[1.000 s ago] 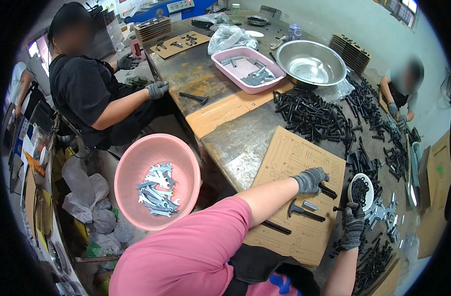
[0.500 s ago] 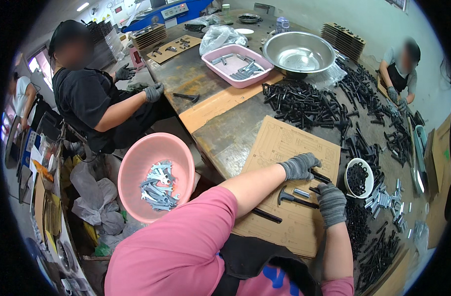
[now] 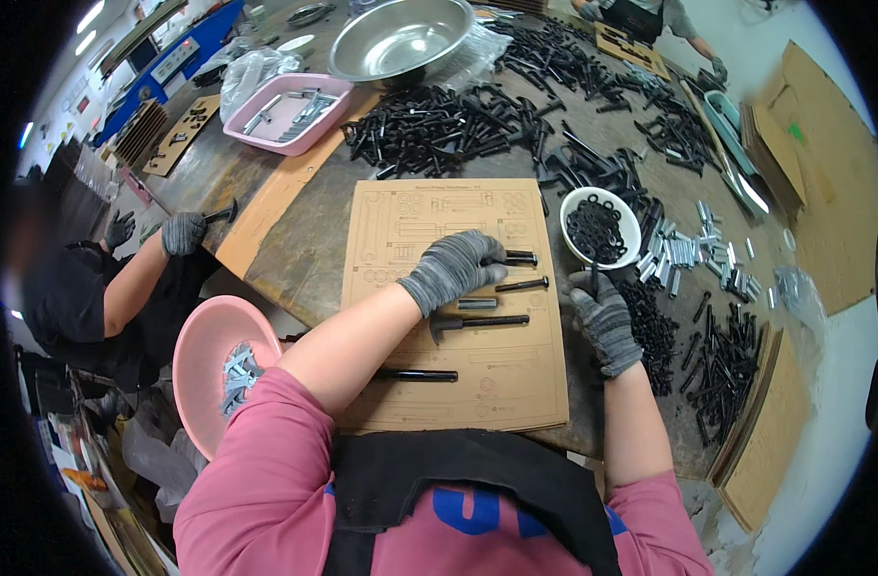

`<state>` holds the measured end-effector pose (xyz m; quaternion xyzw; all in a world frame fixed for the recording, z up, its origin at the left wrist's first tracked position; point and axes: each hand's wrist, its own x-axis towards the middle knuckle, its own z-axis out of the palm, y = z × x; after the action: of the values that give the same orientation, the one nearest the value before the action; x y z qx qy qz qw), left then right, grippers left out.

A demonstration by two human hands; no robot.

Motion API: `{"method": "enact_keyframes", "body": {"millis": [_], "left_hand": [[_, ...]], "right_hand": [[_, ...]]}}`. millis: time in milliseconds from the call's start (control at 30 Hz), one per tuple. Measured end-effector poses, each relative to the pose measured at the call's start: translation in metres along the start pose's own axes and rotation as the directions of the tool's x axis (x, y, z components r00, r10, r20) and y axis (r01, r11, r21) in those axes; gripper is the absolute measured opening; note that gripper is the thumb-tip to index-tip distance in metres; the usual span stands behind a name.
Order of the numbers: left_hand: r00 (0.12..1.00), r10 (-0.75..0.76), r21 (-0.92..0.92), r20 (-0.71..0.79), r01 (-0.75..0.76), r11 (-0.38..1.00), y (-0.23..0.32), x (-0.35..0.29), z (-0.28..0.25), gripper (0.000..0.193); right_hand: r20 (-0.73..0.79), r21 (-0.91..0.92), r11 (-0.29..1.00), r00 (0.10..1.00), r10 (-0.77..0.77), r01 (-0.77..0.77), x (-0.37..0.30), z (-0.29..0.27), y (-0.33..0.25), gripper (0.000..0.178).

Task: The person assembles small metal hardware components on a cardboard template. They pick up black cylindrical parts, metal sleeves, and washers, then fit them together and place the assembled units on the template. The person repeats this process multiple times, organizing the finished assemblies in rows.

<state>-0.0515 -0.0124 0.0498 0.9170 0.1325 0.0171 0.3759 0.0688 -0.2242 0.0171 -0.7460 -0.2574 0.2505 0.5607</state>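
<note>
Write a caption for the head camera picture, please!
Gloved left hand rests on black bolts atop a cardboard sheet.

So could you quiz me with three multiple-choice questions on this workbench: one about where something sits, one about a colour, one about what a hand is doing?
1. Where is the white bowl of black rings?
A. right of the cardboard sheet
B. on the floor
C. inside the steel bowl

2. What colour is the round basin by the person's left arm?
A. green
B. pink
C. black

3. What is the left hand doing?
A. hanging off the table
B. holding a cup
C. resting on the sheet by black bolts

Answers: 1 A, it stands beside the sheet's right edge; 2 B, plainly pink; 3 C, gloved palm down on the cardboard.
</note>
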Motion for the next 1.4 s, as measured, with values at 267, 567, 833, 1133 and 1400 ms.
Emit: {"method": "enact_keyframes", "body": {"millis": [267, 567, 833, 1133, 1400], "left_hand": [[0.983, 0.06, 0.359, 0.175, -0.121, 0.926, -0.008, 0.016, 0.019, 0.019], [0.99, 0.131, 0.356, -0.043, -0.108, 0.928, -0.012, 0.025, 0.009, 0.028], [0.998, 0.001, 0.419, 0.065, -0.028, 0.907, -0.005, 0.039, 0.014, 0.031], [0.989, 0.127, 0.147, 0.069, -0.136, 0.98, -0.008, 0.021, 0.019, 0.024], [0.974, 0.191, 0.23, 0.12, -0.214, 0.949, -0.016, 0.022, 0.025, 0.022]], "right_hand": [[0.014, -0.171, 0.985, 1.0, 0.0, 0.002, 0.012, 0.021, 0.005, 0.011], [-0.033, 0.006, 0.999, 0.998, 0.051, -0.051, 0.007, 0.015, -0.001, 0.01], [-0.052, -0.001, 1.0, 0.998, 0.03, -0.03, 0.008, 0.011, 0.013, 0.014], [-0.035, -0.001, 0.999, 0.998, 0.051, -0.051, 0.007, 0.01, 0.009, 0.016], [0.01, -0.16, 0.987, 1.0, -0.008, 0.01, 0.014, 0.019, 0.018, 0.019]]}}
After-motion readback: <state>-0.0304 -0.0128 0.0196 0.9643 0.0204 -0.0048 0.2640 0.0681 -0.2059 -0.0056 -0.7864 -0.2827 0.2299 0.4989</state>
